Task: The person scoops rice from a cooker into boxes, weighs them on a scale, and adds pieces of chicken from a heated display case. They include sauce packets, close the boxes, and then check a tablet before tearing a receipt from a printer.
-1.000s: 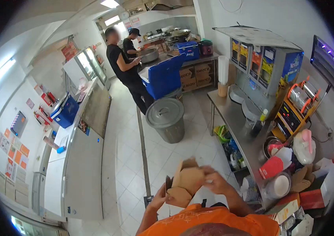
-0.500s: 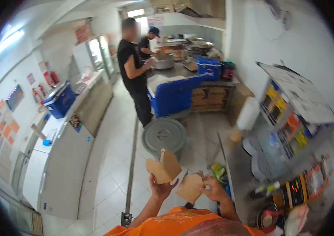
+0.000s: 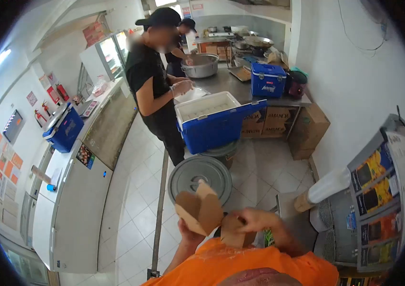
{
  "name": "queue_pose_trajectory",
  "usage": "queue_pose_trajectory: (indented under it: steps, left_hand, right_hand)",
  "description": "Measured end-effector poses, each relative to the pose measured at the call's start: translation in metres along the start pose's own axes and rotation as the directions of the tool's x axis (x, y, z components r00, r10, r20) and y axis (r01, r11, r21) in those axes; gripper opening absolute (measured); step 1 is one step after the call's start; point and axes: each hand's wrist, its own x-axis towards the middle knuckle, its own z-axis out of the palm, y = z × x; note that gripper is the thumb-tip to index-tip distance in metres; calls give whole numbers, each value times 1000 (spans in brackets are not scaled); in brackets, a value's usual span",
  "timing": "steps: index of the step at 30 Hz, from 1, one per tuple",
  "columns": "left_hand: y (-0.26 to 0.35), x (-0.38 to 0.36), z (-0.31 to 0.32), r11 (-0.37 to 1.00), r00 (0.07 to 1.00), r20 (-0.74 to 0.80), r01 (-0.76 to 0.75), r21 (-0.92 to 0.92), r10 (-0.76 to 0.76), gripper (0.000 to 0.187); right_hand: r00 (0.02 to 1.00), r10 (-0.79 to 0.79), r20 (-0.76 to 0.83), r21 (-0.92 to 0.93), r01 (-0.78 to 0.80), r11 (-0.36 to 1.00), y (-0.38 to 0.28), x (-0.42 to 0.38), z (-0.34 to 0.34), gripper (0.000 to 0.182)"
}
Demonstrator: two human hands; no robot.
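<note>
My left hand (image 3: 191, 233) is closed around the lower side of a brown paper takeout box (image 3: 199, 209), its flaps standing up and apart. Close beside it, in front of my orange shirt, is a second brown paper takeout box (image 3: 233, 232). The fingers of my right hand (image 3: 257, 220) bend down over the top edge of this second box and grip it. Beyond both boxes lies the round grey lid (image 3: 199, 178) of a large bin.
A blue cooler (image 3: 212, 133) with its lid raised stands behind the bin. Two people in black, one at the cooler (image 3: 152, 81) and one by a big metal pot (image 3: 201, 66), work ahead. White chest freezers (image 3: 78, 205) line the left; a steel counter with a cup stack (image 3: 328, 187) is right.
My view has turned and come nearer the cooler. My right hand has moved from the second box's side to over its top, and that box is closer to my shirt.
</note>
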Motion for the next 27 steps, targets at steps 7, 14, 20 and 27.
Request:
queue_pose_trajectory:
  steps: [7, 14, 20, 27]
  left_hand:
    - [48, 210, 16, 972, 994, 52, -106, 212, 97, 108]
    - [51, 378, 100, 548, 883, 443, -449, 705, 154, 129]
    - [-7, 482, 127, 614, 936, 322, -338, 713, 142, 131]
    - [-130, 627, 189, 558, 959, 150, -263, 787, 241, 123]
  right_hand:
    - [896, -19, -443, 157, 99, 983, -10, 25, -198, 80]
    - [783, -181, -596, -128, 130, 983, 51, 49, -329, 78]
    - [884, -229, -408, -116, 199, 973, 123, 54, -453, 38]
    - [917, -164, -364, -149, 116, 982, 225, 21, -640, 25]
